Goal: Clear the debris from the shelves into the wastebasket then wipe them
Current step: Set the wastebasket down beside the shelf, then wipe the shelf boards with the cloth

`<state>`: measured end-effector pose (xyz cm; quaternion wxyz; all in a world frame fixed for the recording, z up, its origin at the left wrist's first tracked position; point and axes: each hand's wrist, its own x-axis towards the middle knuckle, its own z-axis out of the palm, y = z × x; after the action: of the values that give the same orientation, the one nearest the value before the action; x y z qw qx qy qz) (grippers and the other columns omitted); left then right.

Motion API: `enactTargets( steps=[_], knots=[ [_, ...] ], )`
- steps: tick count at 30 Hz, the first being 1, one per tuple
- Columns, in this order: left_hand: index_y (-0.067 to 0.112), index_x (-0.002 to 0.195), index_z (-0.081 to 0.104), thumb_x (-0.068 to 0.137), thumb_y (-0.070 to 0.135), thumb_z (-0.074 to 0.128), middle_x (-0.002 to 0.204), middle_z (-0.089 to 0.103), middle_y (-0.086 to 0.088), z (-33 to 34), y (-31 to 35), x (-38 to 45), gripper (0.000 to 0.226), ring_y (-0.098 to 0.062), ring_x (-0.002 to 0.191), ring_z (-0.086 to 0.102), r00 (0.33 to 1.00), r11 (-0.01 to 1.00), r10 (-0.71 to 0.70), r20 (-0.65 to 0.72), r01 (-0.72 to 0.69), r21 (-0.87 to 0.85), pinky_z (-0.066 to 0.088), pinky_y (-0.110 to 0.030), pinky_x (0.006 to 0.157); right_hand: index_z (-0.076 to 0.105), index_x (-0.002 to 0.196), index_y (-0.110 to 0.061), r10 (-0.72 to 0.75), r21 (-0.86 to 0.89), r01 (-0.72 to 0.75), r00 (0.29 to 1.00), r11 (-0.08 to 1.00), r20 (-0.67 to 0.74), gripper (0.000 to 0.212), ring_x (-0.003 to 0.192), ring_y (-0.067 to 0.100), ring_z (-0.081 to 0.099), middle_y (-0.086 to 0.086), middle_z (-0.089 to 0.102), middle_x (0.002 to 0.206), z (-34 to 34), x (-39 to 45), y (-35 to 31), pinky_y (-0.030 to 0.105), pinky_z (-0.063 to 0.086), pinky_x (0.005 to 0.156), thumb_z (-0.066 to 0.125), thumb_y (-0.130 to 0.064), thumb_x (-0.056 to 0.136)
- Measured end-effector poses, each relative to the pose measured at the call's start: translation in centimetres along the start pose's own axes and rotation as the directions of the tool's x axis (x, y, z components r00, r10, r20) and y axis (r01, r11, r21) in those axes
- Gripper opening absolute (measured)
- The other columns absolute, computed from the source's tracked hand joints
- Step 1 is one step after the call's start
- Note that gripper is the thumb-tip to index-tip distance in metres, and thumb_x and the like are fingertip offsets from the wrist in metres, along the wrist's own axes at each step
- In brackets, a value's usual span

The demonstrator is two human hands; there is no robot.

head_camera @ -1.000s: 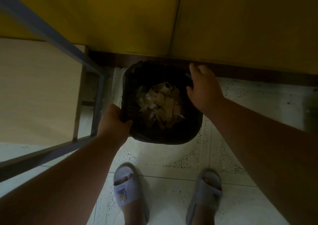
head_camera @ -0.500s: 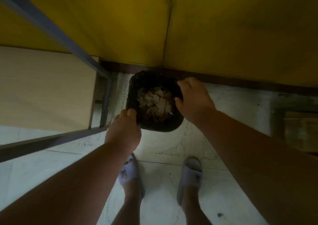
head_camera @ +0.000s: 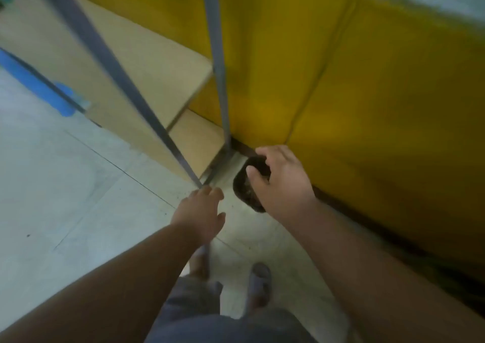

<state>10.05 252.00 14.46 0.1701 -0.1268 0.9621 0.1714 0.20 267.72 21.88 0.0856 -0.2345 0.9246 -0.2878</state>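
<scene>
Here the black wastebasket (head_camera: 248,185) stands on the pale floor (head_camera: 65,185), close to the foot of the yellow wall (head_camera: 367,93) and just to the right of the shelf unit's corner. Pale scraps of debris show dimly inside it, though blur hides what they are. The right hand (head_camera: 282,182) reaches over the wastebasket from the right and covers much of its opening; its fingers (head_camera: 262,152) curve down across the far rim and its thumb (head_camera: 253,176) points in over the dark interior, but the blur leaves it unclear whether they actually clasp the rim or only hover above it, so I cannot tell if this hand grips anything. The left hand (head_camera: 202,215) hangs apart from the wastebasket, to its left and nearer the person, with fingers loosely extended and nothing in it; its fingertips lie close to the bottom of the grey metal post (head_camera: 126,90) of the shelves. Two tan shelves (head_camera: 147,54) are visible, one above the other, framed by that slanting post and an upright one (head_camera: 219,62). A blue object (head_camera: 39,88) lies at the left, too smeared to identify. Below, grey shorts (head_camera: 210,321) and a slipper (head_camera: 259,281) show on the floor.
</scene>
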Motion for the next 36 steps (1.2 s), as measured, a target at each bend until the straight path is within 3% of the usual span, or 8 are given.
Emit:
enactTargets(
  steps=[6,13,17,21,29,36],
  knots=[
    [0.029,0.127,0.052,0.094,0.041,0.054,0.127,0.055,0.004,-7.0,-5.2,-8.4,0.036,-0.017,0.112,0.054,0.974,0.989,-0.137,-0.182,0.125,-0.079,0.048,-0.034,0.094,0.054,0.130,-0.019,-0.279,-0.035,0.283,0.956,0.958,0.092,0.041,0.109,0.013,0.050,-0.002,0.053,0.123,-1.3,-0.8,-13.1,0.032,0.047,0.093,0.052,-0.039,0.095],
    [0.026,0.125,0.054,0.093,0.042,0.055,0.124,0.057,0.002,-13.5,-19.7,-13.6,0.035,-0.019,0.110,0.056,0.883,0.942,-0.321,-0.343,0.259,-0.215,0.051,-0.037,0.092,0.052,0.132,-0.022,-0.451,-0.006,0.458,0.878,0.889,0.158,0.042,0.113,0.010,0.048,-0.004,0.051,0.127,5.8,1.7,-28.9,0.024,0.039,0.086,0.050,-0.041,0.095],
    [0.027,0.122,0.056,0.093,0.042,0.056,0.122,0.058,0.002,-16.2,-30.2,-16.6,0.033,-0.019,0.107,0.057,0.848,0.907,-0.414,-0.329,0.354,-0.229,0.052,-0.037,0.089,0.053,0.130,-0.019,-0.527,0.034,0.528,0.839,0.849,0.136,0.042,0.114,0.016,0.049,0.000,0.051,0.127,10.6,4.1,-38.7,0.032,0.043,0.094,0.054,-0.039,0.093],
    [0.026,0.124,0.056,0.093,0.043,0.055,0.121,0.058,0.001,-19.9,-38.5,-17.8,0.035,-0.019,0.106,0.057,0.822,0.874,-0.482,-0.304,0.427,-0.232,0.052,-0.037,0.088,0.054,0.127,-0.016,-0.523,0.041,0.522,0.845,0.852,0.106,0.040,0.111,0.020,0.051,0.003,0.052,0.123,13.5,8.2,-46.9,0.033,0.042,0.093,0.056,-0.036,0.092],
    [0.025,0.125,0.056,0.093,0.040,0.057,0.123,0.057,0.002,-26.3,-53.8,-11.4,0.035,-0.021,0.109,0.056,0.746,0.820,-0.570,-0.346,0.491,-0.292,0.051,-0.038,0.090,0.055,0.125,-0.019,-0.585,0.072,0.581,0.800,0.811,0.132,0.041,0.113,0.020,0.049,0.001,0.053,0.121,23.6,20.6,-57.3,0.037,0.045,0.094,0.056,-0.040,0.091],
    [0.027,0.126,0.055,0.093,0.041,0.056,0.125,0.056,0.004,-33.9,-66.8,-8.7,0.036,-0.019,0.112,0.055,0.685,0.755,-0.655,-0.320,0.570,-0.325,0.050,-0.038,0.093,0.055,0.122,-0.019,-0.653,0.120,0.644,0.727,0.755,0.212,0.037,0.112,0.022,0.049,0.001,0.052,0.121,31.6,31.6,-70.6,0.038,0.044,0.094,0.056,-0.040,0.092]
  ],
)
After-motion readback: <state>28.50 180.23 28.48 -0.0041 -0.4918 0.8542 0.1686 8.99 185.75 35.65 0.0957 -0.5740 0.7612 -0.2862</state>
